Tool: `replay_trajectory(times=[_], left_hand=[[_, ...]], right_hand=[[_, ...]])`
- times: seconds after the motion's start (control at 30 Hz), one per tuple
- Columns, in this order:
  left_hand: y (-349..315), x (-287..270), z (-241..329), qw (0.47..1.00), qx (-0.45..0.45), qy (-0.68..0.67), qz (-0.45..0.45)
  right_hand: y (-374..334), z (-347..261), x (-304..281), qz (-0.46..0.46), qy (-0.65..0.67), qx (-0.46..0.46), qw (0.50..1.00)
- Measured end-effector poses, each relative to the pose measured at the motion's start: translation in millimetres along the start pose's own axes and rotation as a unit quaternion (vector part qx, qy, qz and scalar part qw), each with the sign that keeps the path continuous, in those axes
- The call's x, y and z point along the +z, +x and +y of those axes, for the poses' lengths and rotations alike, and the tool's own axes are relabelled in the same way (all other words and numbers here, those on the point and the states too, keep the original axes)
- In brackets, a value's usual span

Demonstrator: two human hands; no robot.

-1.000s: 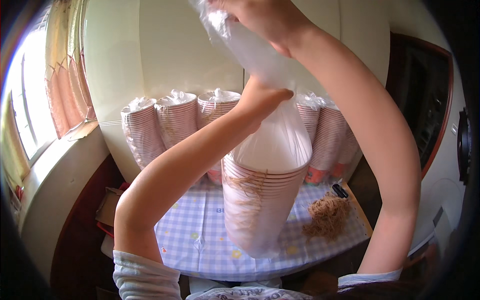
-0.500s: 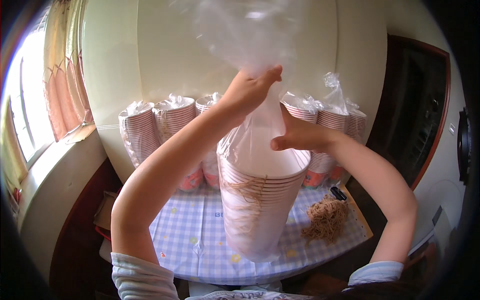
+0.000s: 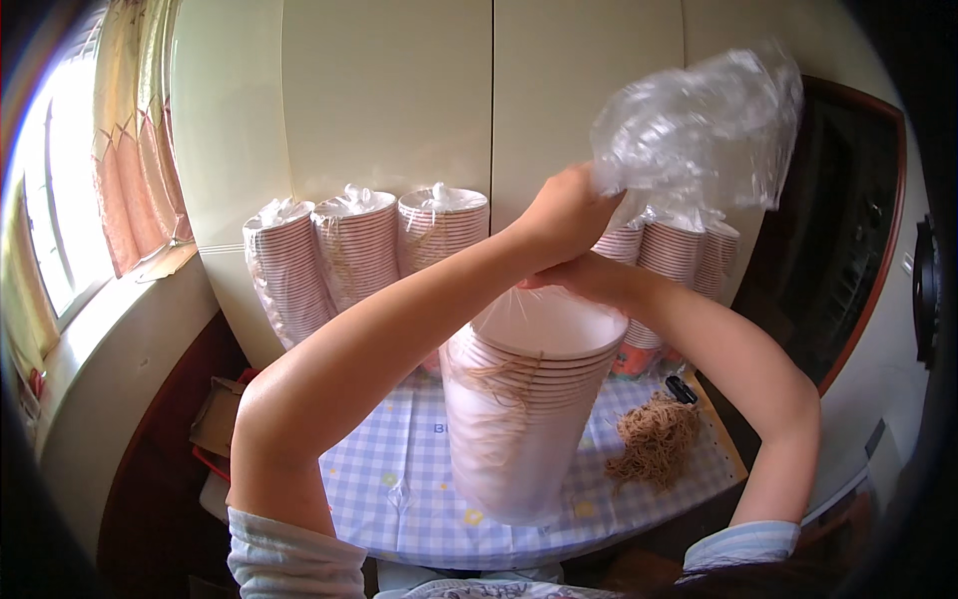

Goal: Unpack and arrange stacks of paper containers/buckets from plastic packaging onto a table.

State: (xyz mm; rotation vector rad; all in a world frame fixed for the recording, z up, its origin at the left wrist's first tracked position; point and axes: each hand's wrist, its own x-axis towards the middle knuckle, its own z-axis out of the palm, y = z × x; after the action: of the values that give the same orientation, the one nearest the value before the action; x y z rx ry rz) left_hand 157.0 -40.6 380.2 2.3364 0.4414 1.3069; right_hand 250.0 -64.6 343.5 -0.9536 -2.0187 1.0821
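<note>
In front of me a tall stack of large white paper cups (image 3: 519,439) stands upright on the table inside a clear plastic bag (image 3: 714,130). My left hand (image 3: 574,215) is closed around the bag's gathered neck, and the loose top flares out to the upper right. Just below it, my right hand (image 3: 589,277) is closed around the lower part of the neck, above the rim of the top cup. Its fingers are partly hidden behind my left forearm. Thin brown strands (image 3: 499,371) lie against the stack's side below the rim.
Several bagged cup stacks (image 3: 354,250) with knotted tops line the back of the table. A tangle of brown twine (image 3: 656,437) and a small black object (image 3: 681,389) lie on the blue checked tablecloth (image 3: 394,489) at right. A window with a curtain (image 3: 140,150) is at left.
My left hand has moved right and slightly down, swinging the bag's top from upright to the upper right. My right hand has closed on the bag's neck, which is now drawn together.
</note>
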Motion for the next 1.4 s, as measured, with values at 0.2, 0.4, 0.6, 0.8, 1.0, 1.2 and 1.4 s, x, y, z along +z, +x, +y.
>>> replay_trajectory(times=[0.2,0.4,0.6,0.8,1.0,1.2,1.4], left_hand=[[-2,-2,-14,0.989,-0.023,0.105,-0.100],[-20,-2,-21,0.977,-0.099,0.062,-0.178],[-27,-9,-14,0.959,-0.167,0.097,-0.206],[-32,-11,-16,0.961,-0.158,0.096,-0.205],[-28,-8,-19,0.948,-0.167,0.146,-0.227],[-27,-5,-29,0.953,-0.146,0.146,-0.221],[-29,-5,-28,0.957,-0.139,0.133,-0.217]], right_hand=[[-5,-18,10,-0.005,-0.126,0.079,0.989],[7,-9,14,-0.034,-0.302,0.229,0.925],[20,-7,19,-0.210,-0.290,0.336,0.871],[19,-16,27,-0.241,-0.300,0.353,0.853],[22,-9,26,-0.275,-0.320,0.354,0.834],[26,5,22,-0.299,-0.353,0.338,0.820],[27,10,22,-0.311,-0.373,0.303,0.820]])
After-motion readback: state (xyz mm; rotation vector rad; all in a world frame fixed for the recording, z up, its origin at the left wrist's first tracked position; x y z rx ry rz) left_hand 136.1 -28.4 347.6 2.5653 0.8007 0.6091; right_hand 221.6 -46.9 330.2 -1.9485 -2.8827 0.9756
